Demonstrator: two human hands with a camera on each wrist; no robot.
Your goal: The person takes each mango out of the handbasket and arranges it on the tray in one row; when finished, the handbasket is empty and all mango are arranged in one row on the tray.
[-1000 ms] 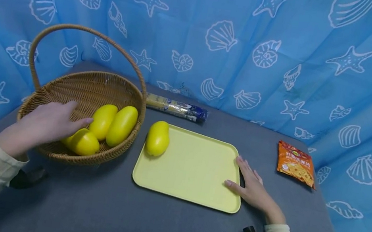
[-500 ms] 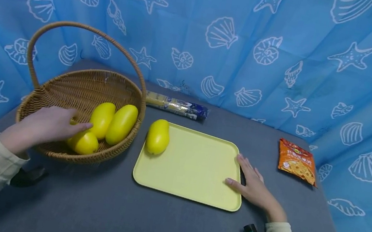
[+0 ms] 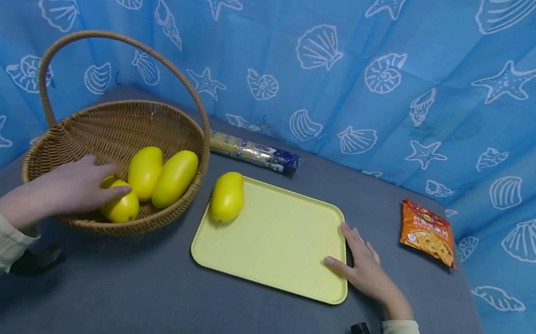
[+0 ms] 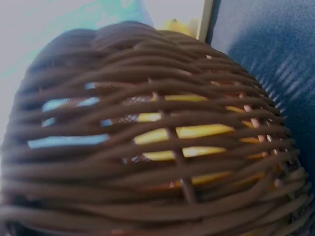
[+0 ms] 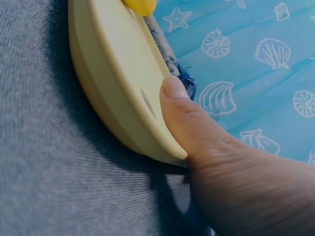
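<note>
1. We saw the fruit [image 3: 122, 210] inside the basket [image 3: 112, 129], by its near wall: smooth, glossy, plain yellow, one rounded end uncovered.
2. The left hand [image 3: 69, 183] curled over it, pinching the fruit between thumb and finger; we could not tell how the hidden fingers lay.
3. We read the uncovered end as pointing right and toward the viewer. The long axis seemed to run back beneath the hand, which hid the remainder.
4. Two other fruits [image 3: 144, 171] lay just beyond, side by side, their long axes running near to far and leaning slightly right.
5. The near rim [image 3: 108, 229] passed just below the fruit; the handle [image 3: 121, 39] arched high above. We noted open room over the weave behind the hand.
6. The right hand [image 3: 362, 267] lay spread at the right edge of the tray [image 3: 283, 238], thumb across its lip; a fourth fruit [image 3: 227, 197] occupied the tray's far left corner.
</note>
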